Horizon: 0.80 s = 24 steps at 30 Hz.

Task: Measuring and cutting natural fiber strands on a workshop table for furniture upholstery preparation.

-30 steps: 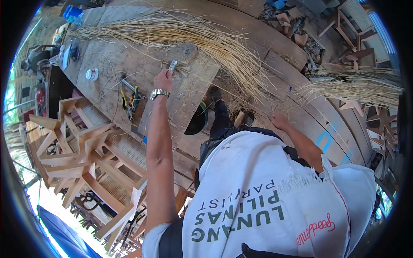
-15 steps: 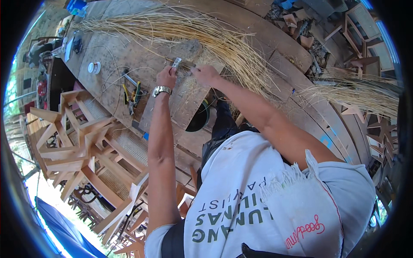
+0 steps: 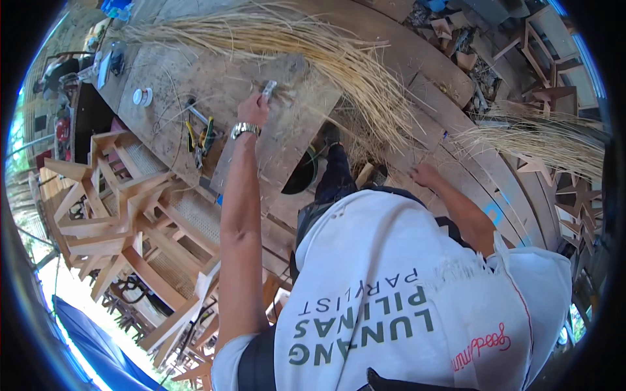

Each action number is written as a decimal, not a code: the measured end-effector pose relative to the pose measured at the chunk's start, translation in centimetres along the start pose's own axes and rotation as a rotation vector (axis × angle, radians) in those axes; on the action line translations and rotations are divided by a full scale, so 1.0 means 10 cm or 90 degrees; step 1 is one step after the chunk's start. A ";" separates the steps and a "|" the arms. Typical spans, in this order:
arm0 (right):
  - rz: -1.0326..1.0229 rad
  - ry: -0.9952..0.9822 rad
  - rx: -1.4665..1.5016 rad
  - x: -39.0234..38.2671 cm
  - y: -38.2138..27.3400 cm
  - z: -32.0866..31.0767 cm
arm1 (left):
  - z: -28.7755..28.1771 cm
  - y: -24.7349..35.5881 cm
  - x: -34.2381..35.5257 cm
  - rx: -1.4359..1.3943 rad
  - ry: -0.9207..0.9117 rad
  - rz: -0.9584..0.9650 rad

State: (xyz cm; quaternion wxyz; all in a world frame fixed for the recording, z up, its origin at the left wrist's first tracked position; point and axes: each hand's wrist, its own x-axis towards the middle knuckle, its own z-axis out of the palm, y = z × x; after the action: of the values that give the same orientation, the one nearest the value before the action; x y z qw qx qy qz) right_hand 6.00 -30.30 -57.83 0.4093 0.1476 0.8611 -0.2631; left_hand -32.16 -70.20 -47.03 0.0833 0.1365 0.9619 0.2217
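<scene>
My left hand (image 3: pixel 253 111), with a metal watch on the wrist, is closed on a small shiny metal plate (image 3: pixel 268 88) over the wooden worktop (image 3: pixel 267 146). Scraps of fibre lie just beyond the plate. Out to the right, beside my body, my right hand (image 3: pixel 427 175) has its fingers curled; anything thin in them is too small to make out. A long bundle of straw-coloured cane strands (image 3: pixel 313 49) stretches across the far side of the worktop, its loose ends fanning down to the right.
Yellow-handled pliers (image 3: pixel 195 144), a hammer (image 3: pixel 197 111) and a white roll (image 3: pixel 142 97) lie on the left. A dark bucket (image 3: pixel 301 174) stands by the worktop's near edge. Wooden chair frames (image 3: pixel 140 221) pile up at left. Another cane bundle (image 3: pixel 535 140) lies far right.
My right hand has swung away from the metal plate, back and to the right, down beside my body. My left hand stays almost in place, still holding the plate.
</scene>
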 end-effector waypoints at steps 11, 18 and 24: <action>-0.248 0.102 0.311 0.80 -3.32 -1.44 | 0.00 0.13 0.11 -0.025 0.027 0.016; -0.234 0.297 0.265 1.10 -2.99 -1.22 | 0.05 0.10 0.16 -0.025 0.014 0.002; 0.193 0.094 -0.233 -0.69 1.56 0.49 | -0.26 0.16 0.10 0.004 0.011 -0.001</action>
State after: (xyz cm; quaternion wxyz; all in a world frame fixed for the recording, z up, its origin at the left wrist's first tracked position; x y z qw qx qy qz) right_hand 20.66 -20.63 -60.20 0.4001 0.2175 0.8899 -0.0270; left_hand -33.35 -69.57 -44.06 0.0749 0.1338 0.9634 0.2200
